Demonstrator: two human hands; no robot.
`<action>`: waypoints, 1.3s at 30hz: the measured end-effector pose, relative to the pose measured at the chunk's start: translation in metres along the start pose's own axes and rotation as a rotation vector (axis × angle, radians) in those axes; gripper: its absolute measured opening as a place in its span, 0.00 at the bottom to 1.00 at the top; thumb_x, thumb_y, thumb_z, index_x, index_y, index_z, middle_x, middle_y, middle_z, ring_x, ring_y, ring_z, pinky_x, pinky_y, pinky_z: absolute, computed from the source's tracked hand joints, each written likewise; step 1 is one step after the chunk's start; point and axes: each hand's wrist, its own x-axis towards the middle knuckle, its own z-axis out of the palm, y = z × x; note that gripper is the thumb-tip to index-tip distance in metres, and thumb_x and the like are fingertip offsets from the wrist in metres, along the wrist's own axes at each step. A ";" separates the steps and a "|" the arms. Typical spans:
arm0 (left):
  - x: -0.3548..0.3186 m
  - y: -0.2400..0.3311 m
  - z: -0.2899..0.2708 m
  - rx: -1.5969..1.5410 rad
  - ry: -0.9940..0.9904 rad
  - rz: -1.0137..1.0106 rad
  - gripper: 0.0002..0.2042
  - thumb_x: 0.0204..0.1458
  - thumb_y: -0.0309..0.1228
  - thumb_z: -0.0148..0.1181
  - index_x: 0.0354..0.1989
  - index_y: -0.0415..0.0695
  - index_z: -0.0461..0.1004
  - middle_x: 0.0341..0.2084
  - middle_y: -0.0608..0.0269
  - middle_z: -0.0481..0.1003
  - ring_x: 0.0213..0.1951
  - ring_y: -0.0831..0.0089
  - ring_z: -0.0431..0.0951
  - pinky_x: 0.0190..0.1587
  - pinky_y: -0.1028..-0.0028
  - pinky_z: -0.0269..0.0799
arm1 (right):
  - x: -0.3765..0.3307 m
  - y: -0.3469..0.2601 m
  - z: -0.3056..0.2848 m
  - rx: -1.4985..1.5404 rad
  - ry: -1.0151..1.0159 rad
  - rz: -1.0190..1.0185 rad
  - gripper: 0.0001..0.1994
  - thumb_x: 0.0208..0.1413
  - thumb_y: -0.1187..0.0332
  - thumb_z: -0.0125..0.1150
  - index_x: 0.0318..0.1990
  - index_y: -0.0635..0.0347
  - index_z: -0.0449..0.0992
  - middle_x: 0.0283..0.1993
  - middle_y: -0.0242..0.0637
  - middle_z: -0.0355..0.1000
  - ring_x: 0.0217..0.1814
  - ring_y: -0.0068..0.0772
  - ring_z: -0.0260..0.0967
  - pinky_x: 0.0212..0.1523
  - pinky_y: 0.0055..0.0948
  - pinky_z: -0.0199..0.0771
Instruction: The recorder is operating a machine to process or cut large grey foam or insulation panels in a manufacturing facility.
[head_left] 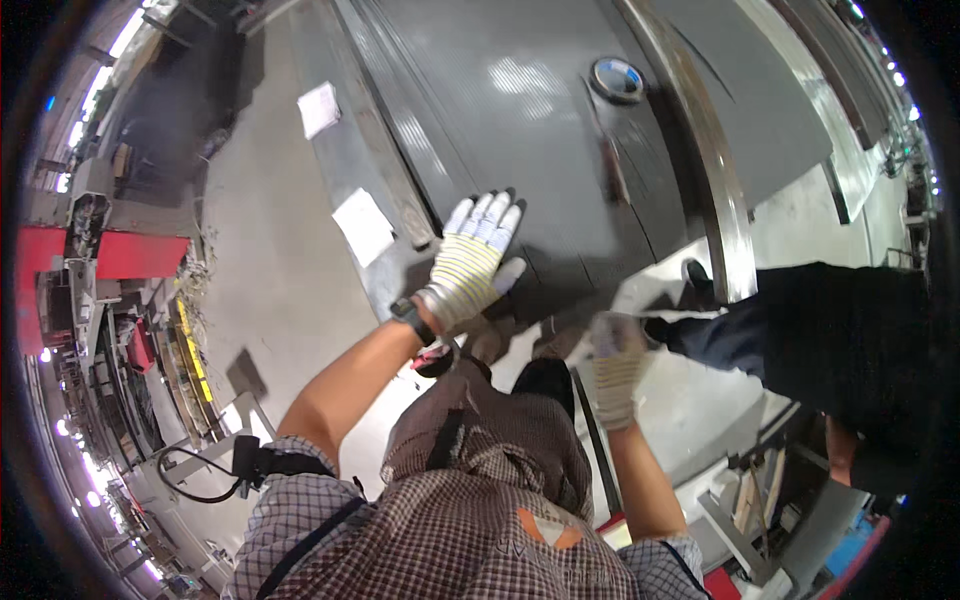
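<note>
My left hand (475, 254), in a white glove with a yellow-striped cuff, rests on a dark grey ribbed sheet (460, 110) near its close edge. Its fingers point away from me and lie apart, holding nothing. Lower and to the right hangs my right hand (617, 365), gloved as well, off the near side of the sheet. Motion smears its fingers, so what they hold, if anything, cannot be made out. A roll of tape (601, 82) with a blue core lies farther up the sheet. Below it is a slim dark tool (613, 170) whose kind is unclear.
Two white papers (320, 110) (364, 227) lie along the left side. A long metal bar (400, 185) runs beside them, and a shiny metal rail (715, 165) borders the right. A person in dark clothes (830, 350) stands at right. Racks (130, 370) hold stock at left.
</note>
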 end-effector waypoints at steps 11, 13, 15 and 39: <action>-0.017 -0.007 0.011 0.060 -0.055 0.024 0.34 0.52 0.36 0.60 0.69 0.40 0.62 0.69 0.48 0.61 0.72 0.50 0.57 0.74 0.51 0.46 | 0.000 -0.004 0.091 0.847 -0.142 0.681 0.19 0.57 0.59 0.72 0.49 0.59 0.73 0.38 0.33 0.75 0.36 0.29 0.75 0.38 0.31 0.77; -0.018 -0.006 0.010 0.053 -0.058 0.019 0.34 0.52 0.36 0.61 0.69 0.40 0.61 0.69 0.48 0.61 0.72 0.50 0.57 0.74 0.51 0.45 | 0.001 0.006 0.098 0.912 -0.120 0.729 0.21 0.54 0.62 0.75 0.49 0.57 0.71 0.37 0.34 0.75 0.34 0.29 0.75 0.34 0.31 0.77; -0.021 -0.009 0.006 0.046 -0.070 0.025 0.35 0.51 0.35 0.61 0.69 0.40 0.61 0.69 0.48 0.61 0.72 0.50 0.57 0.74 0.51 0.46 | -0.006 0.010 0.100 0.905 -0.148 0.753 0.21 0.53 0.62 0.76 0.48 0.56 0.71 0.37 0.35 0.75 0.34 0.29 0.75 0.33 0.30 0.77; -0.002 0.003 0.016 0.014 0.102 0.052 0.20 0.45 0.30 0.66 0.49 0.39 0.77 0.55 0.49 0.73 0.63 0.49 0.68 0.69 0.51 0.59 | -0.042 0.031 0.047 0.877 -0.182 0.697 0.14 0.59 0.68 0.66 0.49 0.65 0.75 0.48 0.38 0.75 0.45 0.27 0.74 0.47 0.32 0.76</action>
